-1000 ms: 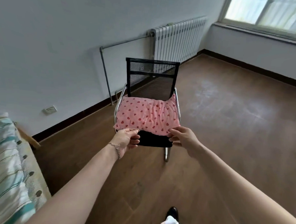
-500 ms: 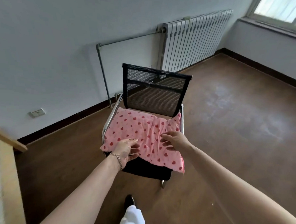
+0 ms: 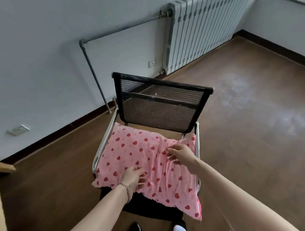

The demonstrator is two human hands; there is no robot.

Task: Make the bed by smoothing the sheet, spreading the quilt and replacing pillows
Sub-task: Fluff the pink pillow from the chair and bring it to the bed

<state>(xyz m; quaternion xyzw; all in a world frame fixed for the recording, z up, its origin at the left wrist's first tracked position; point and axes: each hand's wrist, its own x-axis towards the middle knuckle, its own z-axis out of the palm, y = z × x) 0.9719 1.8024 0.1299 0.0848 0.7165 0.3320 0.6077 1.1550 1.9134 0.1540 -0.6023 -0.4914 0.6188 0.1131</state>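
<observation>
A pink pillow with red hearts lies on the seat of a black mesh chair, its front right corner hanging over the seat edge. My left hand, with a bracelet at the wrist, lies on the pillow's front left part, fingers curled into the bunched fabric. Toward the back right, my right hand presses on the pillow with fingers bent into it, and folds run out from them. Neither the sheet nor the quilt is in view.
The chair stands on a brown wooden floor near a white wall. A white radiator and its pipe run along the wall behind. A wooden bed corner shows at the left edge. My feet are just before the chair.
I have stepped closer to the chair. Both hands have moved from the pillow's front edge up onto its top, the right one going farther back. The bed has slid almost out of view.
</observation>
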